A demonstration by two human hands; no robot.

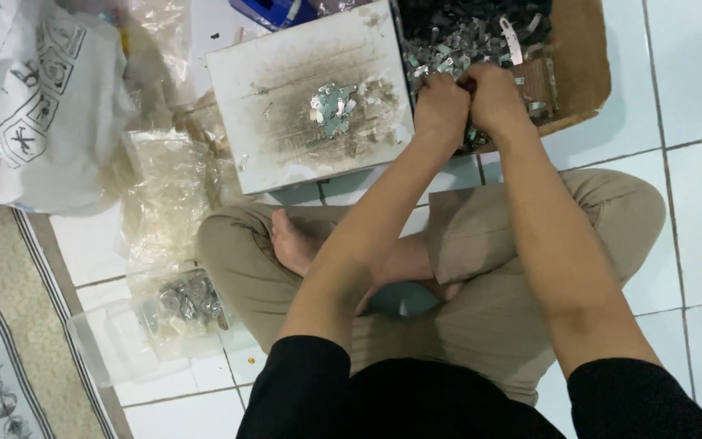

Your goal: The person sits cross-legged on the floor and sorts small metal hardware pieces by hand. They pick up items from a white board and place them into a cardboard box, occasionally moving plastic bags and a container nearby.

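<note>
Head view, looking down: we sit cross-legged on a white tiled floor (692,244), both arms stretched forward over a cardboard box (582,57) heaped with small metal clips (457,36). Our left hand (440,110) and right hand (495,97) are pressed together, knuckle to knuckle, at the near edge of the box, each curled into a fist. Bits of metal show beneath and between the fists, but we cannot tell exactly which piece either hand grips.

Just left of the hands lies a white board (286,154), smudged grey across its middle, with a small pile of finished metal pieces (332,107) resting at its centre, well apart from our fingers. A blue object (274,10) pokes in at the top edge behind the board.

Farther left, a large white sack (34,106) with dark printed markings slumps against the floor, and crumpled clear plastic bags (164,203) trail down beside our left knee. One clear bag (188,297) near that knee holds more silvery metal parts, sitting in a clear plastic tray (107,345). A patterned mat (2,341) runs along the left edge. Our bare foot (290,240) rests on the tan trousers (489,325).
</note>
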